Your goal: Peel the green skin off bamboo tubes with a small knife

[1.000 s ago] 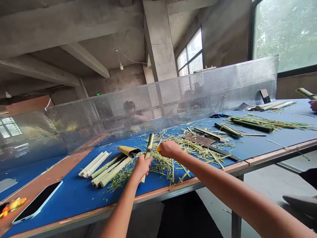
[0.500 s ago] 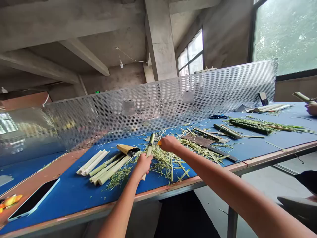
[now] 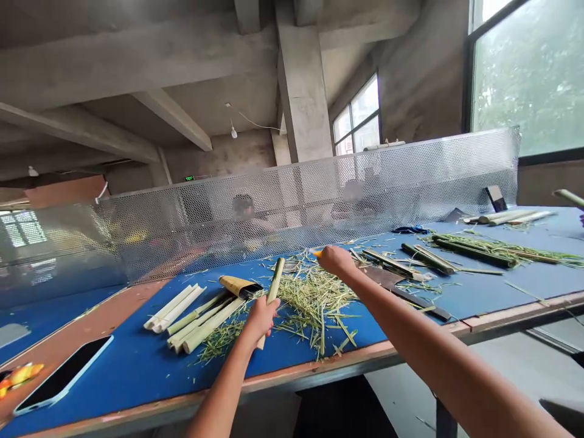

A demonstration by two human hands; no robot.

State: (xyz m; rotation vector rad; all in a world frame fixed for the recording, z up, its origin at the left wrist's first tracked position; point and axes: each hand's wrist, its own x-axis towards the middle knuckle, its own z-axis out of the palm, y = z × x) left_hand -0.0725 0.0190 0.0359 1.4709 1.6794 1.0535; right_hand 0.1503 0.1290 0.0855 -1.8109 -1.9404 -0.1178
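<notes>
My left hand [image 3: 261, 316] is closed round the near end of a green bamboo stick [image 3: 275, 281], which slants up and away over the blue table [image 3: 137, 359]. My right hand [image 3: 335, 260] is closed on a tool with an orange tip [image 3: 316, 252], held past the far end of the stick and off it. A heap of thin green shavings [image 3: 314, 298] lies under and between both hands. Several peeled pale sticks [image 3: 196, 313] lie just left of my left hand, with a yellowish curled sheath [image 3: 237, 285] beside them.
A phone [image 3: 64, 374] lies face up at the near left. A long dark blade [image 3: 401, 292] and more bamboo pieces [image 3: 474, 252] lie to the right. A perforated metal screen [image 3: 292, 201] runs along the table's far edge, with people behind it. The table's front edge [image 3: 319, 368] is close.
My right hand has slid away along the stick, from its middle to beyond its far end, with the tool. My left hand has kept its grip. The view has tilted slightly.
</notes>
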